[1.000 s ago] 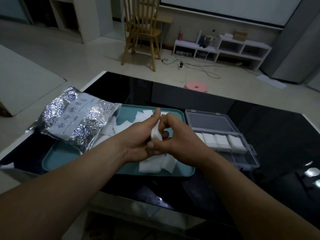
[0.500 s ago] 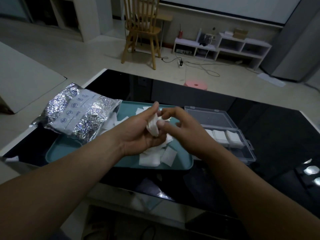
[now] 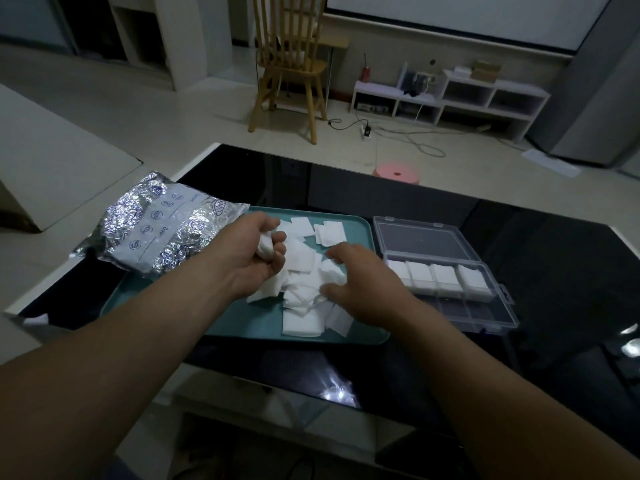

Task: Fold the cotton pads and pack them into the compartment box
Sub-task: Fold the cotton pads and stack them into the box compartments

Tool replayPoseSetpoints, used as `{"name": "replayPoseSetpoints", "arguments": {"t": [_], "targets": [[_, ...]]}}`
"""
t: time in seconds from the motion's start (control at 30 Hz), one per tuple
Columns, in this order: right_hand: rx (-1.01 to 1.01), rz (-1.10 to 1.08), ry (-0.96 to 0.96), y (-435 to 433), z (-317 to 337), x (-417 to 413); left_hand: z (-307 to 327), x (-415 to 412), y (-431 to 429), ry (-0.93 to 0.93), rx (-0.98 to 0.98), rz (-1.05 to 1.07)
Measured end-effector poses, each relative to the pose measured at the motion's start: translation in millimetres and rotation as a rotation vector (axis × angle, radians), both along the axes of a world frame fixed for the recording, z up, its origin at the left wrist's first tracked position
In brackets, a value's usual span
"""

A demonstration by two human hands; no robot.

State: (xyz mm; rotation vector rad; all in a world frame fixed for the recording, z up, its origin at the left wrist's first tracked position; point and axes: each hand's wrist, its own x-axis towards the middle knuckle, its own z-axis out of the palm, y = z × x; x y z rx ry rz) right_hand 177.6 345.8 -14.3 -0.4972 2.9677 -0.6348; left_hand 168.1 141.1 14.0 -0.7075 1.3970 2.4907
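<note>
White folded pad sits clamped in our left hand at centre frame, seemingly freeing our right hand, fingers loose and empty, to fish the pile for another.

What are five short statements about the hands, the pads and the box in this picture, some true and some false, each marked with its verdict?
1. The left hand holds a white pad. True.
2. The box has its lid shut. False: the lid lies open behind the box.
3. Four compartments in the far row of the box contain packed pads. True.
4. The right hand is inside the box. False: it is over the loose pads on the tray.
5. The foil bag lies to the right of the box. False: it lies at the left end of the tray.
</note>
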Motion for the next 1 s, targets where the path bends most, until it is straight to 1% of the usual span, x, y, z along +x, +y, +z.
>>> {"name": "replayPoseSetpoints", "arguments": {"t": [0.17,0.33,0.47,0.53,0.63,0.7,0.8,0.9,0.93,1.0], "targets": [[-0.088,-0.052,0.058,-24,-8,-16,2,-4,-6,-0.006,-0.025,0.057],[0.060,-0.032,0.044,-44,-19,-31,1,-7,-6,-0.006,-0.048,0.055],[0.027,-0.059,0.124,-45,-21,-34,-2,-8,-10,-0.023,-0.049,0.058],[-0.015,-0.068,0.180,-44,-19,-34,-3,-9,-10,-0.013,-0.055,0.065],[-0.230,-0.161,0.169,-38,-5,-34,-3,-7,0,0.050,-0.136,0.059],[-0.316,-0.200,0.190,-36,8,-29,-4,-3,12,0.108,-0.199,0.017],[-0.330,-0.173,0.201,-33,21,-14,-6,1,32,0.192,-0.225,-0.096],[-0.356,-0.147,0.195,-25,28,3,-2,7,50,0.294,-0.255,-0.260],[-0.360,-0.122,0.188,-20,31,7,0,9,55,0.307,-0.253,-0.288],[-0.349,-0.032,0.185,-8,37,15,2,12,59,0.264,-0.241,-0.301]]}}
